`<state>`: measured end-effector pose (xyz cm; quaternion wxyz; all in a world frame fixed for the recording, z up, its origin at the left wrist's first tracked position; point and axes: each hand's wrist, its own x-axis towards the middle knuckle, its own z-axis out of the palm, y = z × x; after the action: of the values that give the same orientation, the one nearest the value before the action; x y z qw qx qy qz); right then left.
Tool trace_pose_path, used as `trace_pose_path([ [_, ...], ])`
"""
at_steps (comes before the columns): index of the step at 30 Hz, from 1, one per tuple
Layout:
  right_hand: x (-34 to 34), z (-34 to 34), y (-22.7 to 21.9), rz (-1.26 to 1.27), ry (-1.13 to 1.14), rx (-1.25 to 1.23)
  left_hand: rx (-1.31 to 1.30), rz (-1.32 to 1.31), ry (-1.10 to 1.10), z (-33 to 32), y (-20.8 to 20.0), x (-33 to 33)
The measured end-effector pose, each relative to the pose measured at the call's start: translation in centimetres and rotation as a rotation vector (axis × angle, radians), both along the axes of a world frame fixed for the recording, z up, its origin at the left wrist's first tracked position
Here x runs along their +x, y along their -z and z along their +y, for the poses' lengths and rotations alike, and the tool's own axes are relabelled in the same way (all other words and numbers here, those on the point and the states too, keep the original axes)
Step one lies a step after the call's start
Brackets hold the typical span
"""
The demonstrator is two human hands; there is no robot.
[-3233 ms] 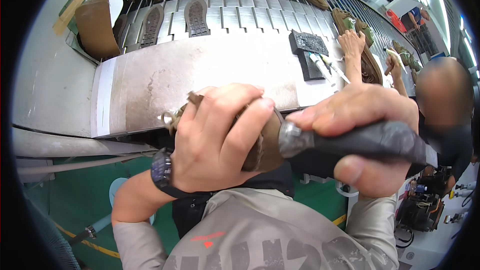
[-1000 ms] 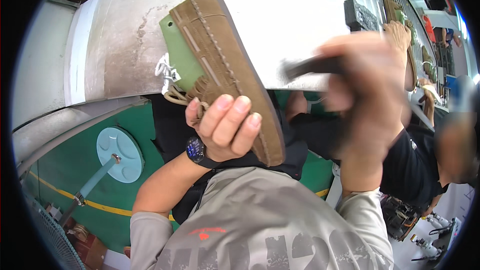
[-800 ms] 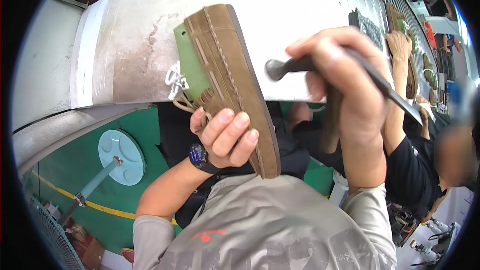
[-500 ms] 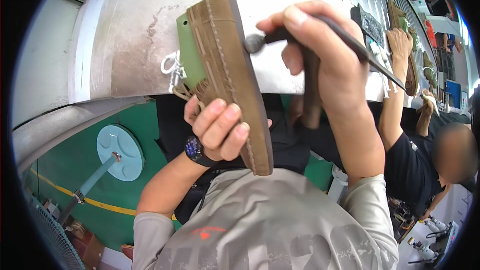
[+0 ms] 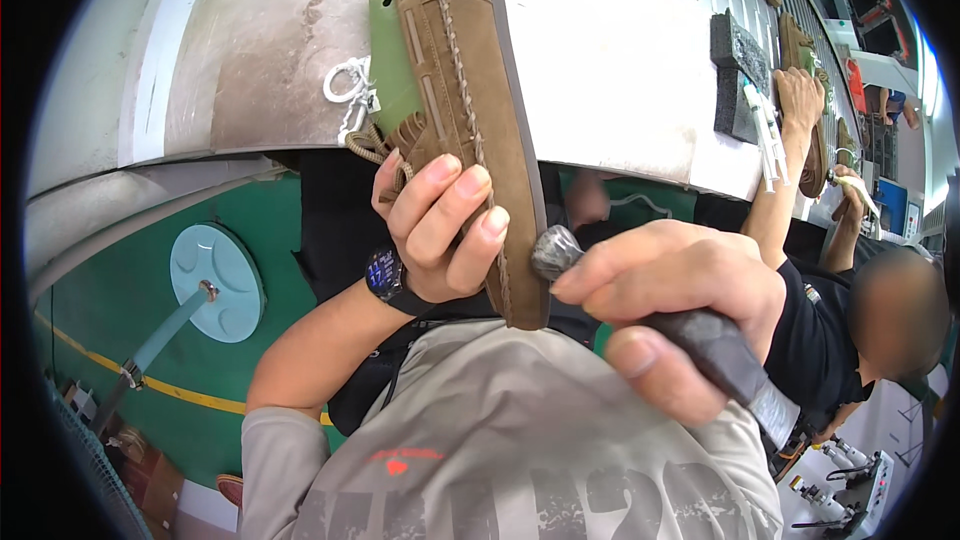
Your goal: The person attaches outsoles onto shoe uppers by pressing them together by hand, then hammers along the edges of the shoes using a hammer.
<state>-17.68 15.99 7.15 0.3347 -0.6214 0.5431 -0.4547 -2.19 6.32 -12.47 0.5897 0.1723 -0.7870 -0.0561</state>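
Observation:
A brown lace-up shoe (image 5: pixel 500 80) stands on its toe, tilted slightly, its dark sole facing right. Out of its opening sticks a green shoe last (image 5: pixel 395 60), with a white ring (image 5: pixel 345 81) on a cord beside it. My left hand (image 5: pixel 440 225) wraps round the forepart, fingers over the laces and upper; its thumb is hidden. In my right hand (image 5: pixel 690 295) is a dark hammer (image 5: pixel 557 252), gripped around the head, its handle hidden. The hammer's rounded face is beside the sole near the toe; whether it touches, I cannot tell.
A white worktable (image 5: pixel 620 60) spans the far side, with dark foam blocks (image 5: pixel 735 80) and thin white sticks (image 5: pixel 768 140) at its right. A co-worker's hand (image 5: pixel 800 100) rests near more shoes on a conveyor. A round blue stand base (image 5: pixel 225 305) is on the green floor.
My right hand has brought the hammer down from beside the sole's upper part to near the toe, and turned it. The shoe, in my left hand, has shifted slightly up in view.

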Motion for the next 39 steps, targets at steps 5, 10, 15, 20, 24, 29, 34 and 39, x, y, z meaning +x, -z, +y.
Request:
trace_pose_path([
  [5, 0.4, 0.5, -0.6, -0.456, 0.248, 0.239, 0.115, 0.008, 0.076, 0.2, -1.4, 0.4],
  [10, 1.1, 3.6, 4.8, -0.841, 0.353, 0.002, 0.208, -0.117, 0.103, 1.4, -3.9, 1.8],
  [15, 2.6, 4.6, 5.7, -0.883, 0.355, -0.028, 0.307, -0.191, 0.173, 2.1, -4.3, 2.0],
  [20, 0.0, 0.6, 0.0, -0.155, -0.013, 0.043, 0.275, -0.197, 0.145, 2.3, -4.7, 1.4],
  [24, -0.6, -2.7, -1.2, -0.104, -0.067, 0.19, 0.259, -0.19, 0.136, 2.0, -4.0, 1.7],
  [29, -2.8, -5.3, -1.9, -0.114, 0.377, 0.029, 0.215, -0.212, 0.138, 1.9, -4.0, 2.4],
  [34, -4.3, -10.6, 2.8, -0.351, 0.354, 0.023, 0.217, -0.398, 0.312, -0.9, -9.1, 3.7],
  [39, -6.4, -9.7, 6.6, -0.72, 0.479, 0.08, 0.539, -0.425, 0.064, -9.8, -9.7, 1.4],
])
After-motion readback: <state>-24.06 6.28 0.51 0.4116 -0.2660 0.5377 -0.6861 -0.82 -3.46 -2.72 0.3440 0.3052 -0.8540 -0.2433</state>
